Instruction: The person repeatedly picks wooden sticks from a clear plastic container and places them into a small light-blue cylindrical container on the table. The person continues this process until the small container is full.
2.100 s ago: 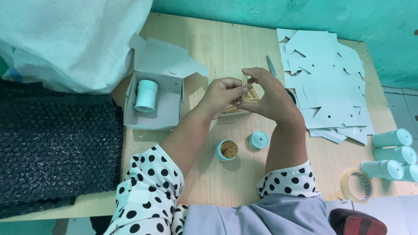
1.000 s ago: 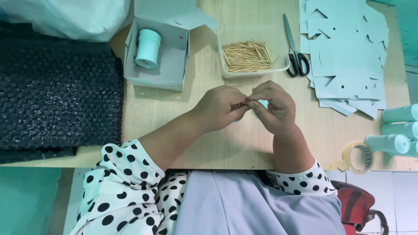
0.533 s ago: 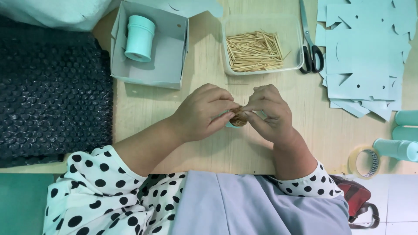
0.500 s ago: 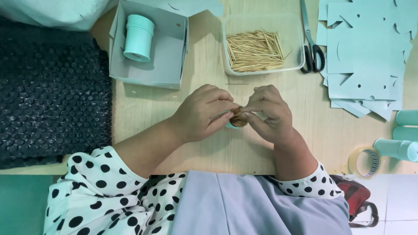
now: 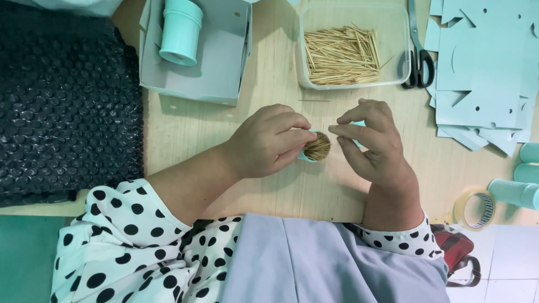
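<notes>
Two hands meet low over a pale wooden table (image 5: 185,126). Far to the left of the left hand lies a dark sheet of bubble wrap (image 5: 67,101), the largest thing around. Well to the right of the right hand spreads a heap of pale blue card cut-outs (image 5: 483,78). Beyond the left hand sits an open grey carton (image 5: 219,62) with a mint cylinder (image 5: 179,31) lying in it. Straight beyond both hands stands a clear plastic tray (image 5: 306,22) of loose toothpicks (image 5: 342,56), with black-handled scissors (image 5: 418,59) just beside its right wall. One stray toothpick (image 5: 314,101) lies on the wood between tray and hands. Further mint tubes (image 5: 514,193) and a roll of tape (image 5: 477,210) rest near the table's edge, right of the right wrist.

The left hand (image 5: 269,143) is clamped around a small mint holder (image 5: 315,148) packed with toothpicks, tilted toward the right hand. The right hand (image 5: 373,148) is just beside it, forefinger stretched to the toothpick tips and a bit of mint showing behind its fingers; whether it grips anything I cannot tell.
</notes>
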